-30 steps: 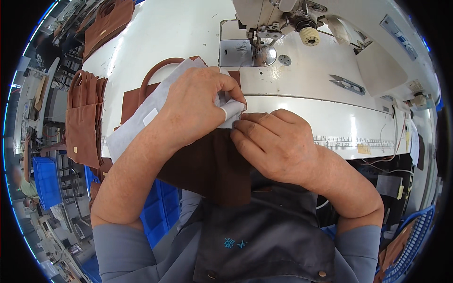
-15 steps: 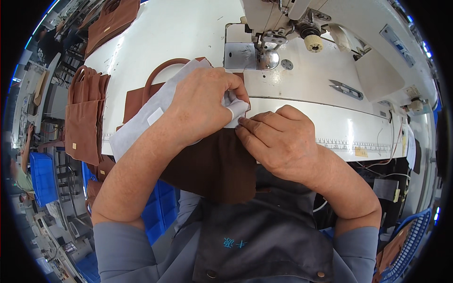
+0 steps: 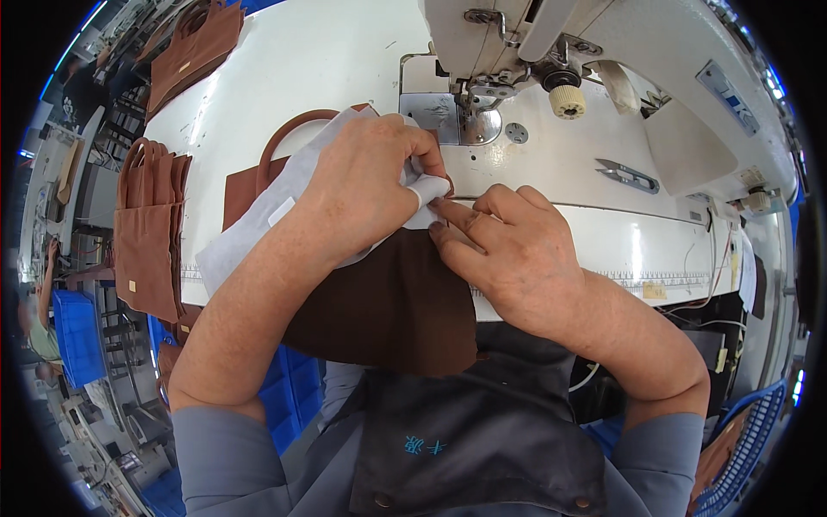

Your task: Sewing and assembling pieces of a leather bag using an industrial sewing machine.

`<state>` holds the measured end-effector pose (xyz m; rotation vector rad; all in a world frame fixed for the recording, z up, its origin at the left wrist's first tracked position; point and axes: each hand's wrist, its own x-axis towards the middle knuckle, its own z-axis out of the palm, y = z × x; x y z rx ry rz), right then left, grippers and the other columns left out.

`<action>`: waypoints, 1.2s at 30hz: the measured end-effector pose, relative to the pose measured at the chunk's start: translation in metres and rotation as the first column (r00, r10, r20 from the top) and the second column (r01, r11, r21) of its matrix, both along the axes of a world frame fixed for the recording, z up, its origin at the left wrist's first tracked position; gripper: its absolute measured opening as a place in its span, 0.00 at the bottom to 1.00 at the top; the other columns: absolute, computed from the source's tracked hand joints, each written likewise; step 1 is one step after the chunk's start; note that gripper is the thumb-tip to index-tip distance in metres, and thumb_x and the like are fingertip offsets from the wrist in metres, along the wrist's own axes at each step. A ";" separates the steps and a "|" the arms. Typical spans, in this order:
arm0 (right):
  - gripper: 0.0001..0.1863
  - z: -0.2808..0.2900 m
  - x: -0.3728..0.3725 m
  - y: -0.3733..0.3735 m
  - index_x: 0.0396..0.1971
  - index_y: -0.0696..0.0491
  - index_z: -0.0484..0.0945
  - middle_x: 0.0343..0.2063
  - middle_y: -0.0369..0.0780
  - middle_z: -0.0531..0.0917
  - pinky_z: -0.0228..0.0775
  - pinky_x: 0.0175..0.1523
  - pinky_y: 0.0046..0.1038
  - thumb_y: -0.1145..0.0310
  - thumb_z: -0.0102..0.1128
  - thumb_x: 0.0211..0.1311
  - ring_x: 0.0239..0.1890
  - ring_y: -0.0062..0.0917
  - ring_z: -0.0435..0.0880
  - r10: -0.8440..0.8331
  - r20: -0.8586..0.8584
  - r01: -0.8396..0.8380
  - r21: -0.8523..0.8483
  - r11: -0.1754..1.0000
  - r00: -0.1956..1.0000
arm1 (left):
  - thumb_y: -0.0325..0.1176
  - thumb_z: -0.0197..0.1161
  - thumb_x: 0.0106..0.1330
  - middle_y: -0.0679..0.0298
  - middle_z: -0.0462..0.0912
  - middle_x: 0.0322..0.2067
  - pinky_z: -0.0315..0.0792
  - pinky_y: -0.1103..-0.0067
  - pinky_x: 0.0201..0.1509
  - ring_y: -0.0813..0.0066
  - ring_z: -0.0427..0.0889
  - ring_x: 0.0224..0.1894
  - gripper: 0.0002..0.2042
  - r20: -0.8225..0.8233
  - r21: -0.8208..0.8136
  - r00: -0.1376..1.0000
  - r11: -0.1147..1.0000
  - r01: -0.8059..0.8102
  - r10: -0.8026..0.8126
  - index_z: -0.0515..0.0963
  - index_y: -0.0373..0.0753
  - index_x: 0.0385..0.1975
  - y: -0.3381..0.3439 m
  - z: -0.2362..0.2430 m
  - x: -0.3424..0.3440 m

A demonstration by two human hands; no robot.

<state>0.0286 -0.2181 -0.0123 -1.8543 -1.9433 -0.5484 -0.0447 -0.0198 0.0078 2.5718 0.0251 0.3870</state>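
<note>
A brown bag piece with a rounded handle (image 3: 284,136) lies on the white sewing table, partly under white lining fabric (image 3: 250,233). My left hand (image 3: 370,177) is closed on a fold of that lining, pinching it between thumb and fingers. Close beside it, my right hand (image 3: 508,250) presses its thumb and fingertips together at the lining's edge. A dark brown panel (image 3: 379,302) hangs from under my hands over the table's front edge. The seam between the fingertips is mostly hidden.
Beyond my hands stands the sewing machine's needle and presser foot (image 3: 469,103). Thread snips (image 3: 627,176) lie to the right. Stacked brown bags (image 3: 151,233) sit at the left edge, with another brown bag (image 3: 196,56) farther back. A blue basket (image 3: 749,448) stands at lower right.
Both hands stay at the lining's edge, with the right fingers shifting slightly there. The whole view has moved a little, and the dark panel hangs slightly wider.
</note>
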 end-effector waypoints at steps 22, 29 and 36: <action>0.12 -0.003 0.000 -0.005 0.33 0.51 0.82 0.48 0.42 0.86 0.71 0.39 0.30 0.67 0.63 0.45 0.36 0.28 0.77 -0.105 -0.145 0.096 -0.067 0.993 0.984 | 0.22 0.69 0.54 0.59 0.85 0.46 0.76 0.67 0.48 0.54 0.83 0.46 0.15 0.154 0.217 0.978 0.971 0.102 -0.137 0.84 0.37 0.43 -0.011 -0.016 -0.045; 0.18 0.003 0.025 -0.008 0.40 0.43 0.89 0.51 0.29 0.86 0.70 0.51 0.31 0.66 0.73 0.44 0.44 0.28 0.76 -0.124 -0.278 0.087 -0.142 0.986 0.952 | 0.22 0.69 0.54 0.58 0.85 0.47 0.76 0.64 0.50 0.53 0.83 0.47 0.15 0.185 0.222 0.967 0.966 0.130 -0.173 0.84 0.38 0.43 -0.010 -0.017 -0.033; 0.16 0.003 0.044 -0.004 0.41 0.41 0.89 0.52 0.29 0.87 0.69 0.52 0.32 0.65 0.71 0.48 0.44 0.29 0.74 -0.190 -0.371 0.116 -0.213 0.970 0.909 | 0.22 0.69 0.53 0.59 0.84 0.47 0.75 0.64 0.51 0.53 0.82 0.48 0.15 0.175 0.208 0.974 0.972 0.106 -0.144 0.85 0.38 0.43 -0.005 -0.019 -0.012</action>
